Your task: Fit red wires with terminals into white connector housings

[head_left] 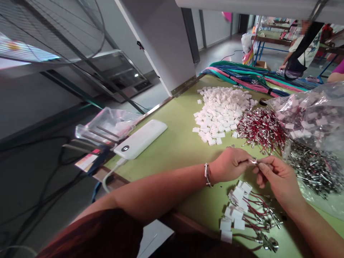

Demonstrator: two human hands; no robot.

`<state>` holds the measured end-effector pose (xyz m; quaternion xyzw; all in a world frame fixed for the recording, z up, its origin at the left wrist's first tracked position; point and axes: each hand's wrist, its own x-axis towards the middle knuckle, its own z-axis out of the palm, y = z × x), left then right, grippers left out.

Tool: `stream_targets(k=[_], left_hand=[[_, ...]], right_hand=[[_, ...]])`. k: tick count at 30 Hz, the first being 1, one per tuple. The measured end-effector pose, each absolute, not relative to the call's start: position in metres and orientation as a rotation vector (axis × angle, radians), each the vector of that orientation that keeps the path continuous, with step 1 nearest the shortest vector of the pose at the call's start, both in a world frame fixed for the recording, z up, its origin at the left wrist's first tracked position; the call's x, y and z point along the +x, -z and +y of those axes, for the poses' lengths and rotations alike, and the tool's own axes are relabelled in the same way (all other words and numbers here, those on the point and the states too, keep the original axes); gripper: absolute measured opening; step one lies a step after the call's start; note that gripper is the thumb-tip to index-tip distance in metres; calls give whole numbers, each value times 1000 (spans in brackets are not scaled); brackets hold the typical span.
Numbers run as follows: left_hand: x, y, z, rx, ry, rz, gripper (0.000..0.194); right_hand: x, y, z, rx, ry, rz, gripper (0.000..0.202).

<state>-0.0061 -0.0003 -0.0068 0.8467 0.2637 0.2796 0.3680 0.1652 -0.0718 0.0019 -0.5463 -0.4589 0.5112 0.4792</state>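
A white pillar (158, 39) rises beside the green table (172, 147), above grey floor (228, 50).

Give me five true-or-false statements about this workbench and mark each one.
1. Both hands, the left hand and the right hand, pinch one small metal terminal. True.
2. The white connector housings are piled in a bowl. False: they lie loose on the green table.
3. The red wires lie beside that pile. True.
4. The power bank is black. False: white.
5. The left wrist is bare. False: it wears a bracelet.
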Motion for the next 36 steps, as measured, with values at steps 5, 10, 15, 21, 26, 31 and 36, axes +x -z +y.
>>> stream_targets(k=[5, 10, 15, 21, 26, 31, 36], left_hand=[[-11, 0, 15, 2151, -859, 791, 32], [-23, -10, 22, 1966, -1049, 900, 46], [-16, -6, 11, 1835, -853, 817, 47], [-5, 1, 1, 1930, -782, 683, 44], [-15, 3, 5, 2101, -1115, 792, 46], [-13, 8, 0, 2776, -1102, 720, 57], [-1, 11, -10, 2905, -275, 788, 57]], right_hand=[[179, 5, -63, -1521, -864, -1327, 23], [187, 13, -56, -1527, -470, -1696, 18], [175, 6, -65, -1531, -536, -1623, 28], [160, -2, -72, -1506, -951, -1472, 25], [175, -5, -63, -1639, -730, -1501, 21], [173, 1, -64, -1621, -213, -1961, 22], [168, -9, -68, -1561, -286, -2001, 22]])
